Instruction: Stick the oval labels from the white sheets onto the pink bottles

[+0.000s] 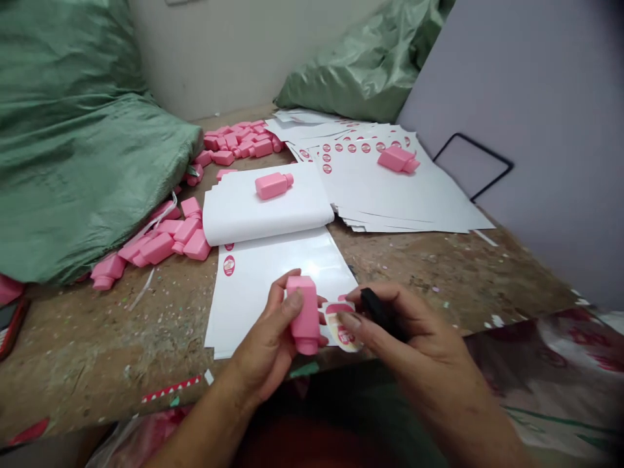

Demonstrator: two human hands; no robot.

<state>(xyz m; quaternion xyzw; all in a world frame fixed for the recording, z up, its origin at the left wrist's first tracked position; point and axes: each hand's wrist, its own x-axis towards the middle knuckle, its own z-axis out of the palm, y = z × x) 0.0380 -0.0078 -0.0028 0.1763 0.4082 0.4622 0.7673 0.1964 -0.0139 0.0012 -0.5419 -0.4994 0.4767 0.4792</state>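
Observation:
My left hand [273,338] is closed around a small pink bottle [305,313], its neck pointing down toward me. Between the thumb and fingers of my right hand [409,331] is a label sticker [342,328] with pink and yellow print, close beside the bottle. A black tool [383,313], its kind unclear, also sits in the right hand. Beneath both hands lies a white label sheet [273,273] with a few oval pink stickers left at its edge. On its folded-back upper part [234,214] rests another pink bottle [273,186].
Loose pink bottles [166,237] lie at the left beside a large green sack [97,169]. More label sheets [400,201] are stacked at right, with a pink bottle [397,159] on top. A black wire frame [480,153] stands by the wall; a phone [10,325] is far left.

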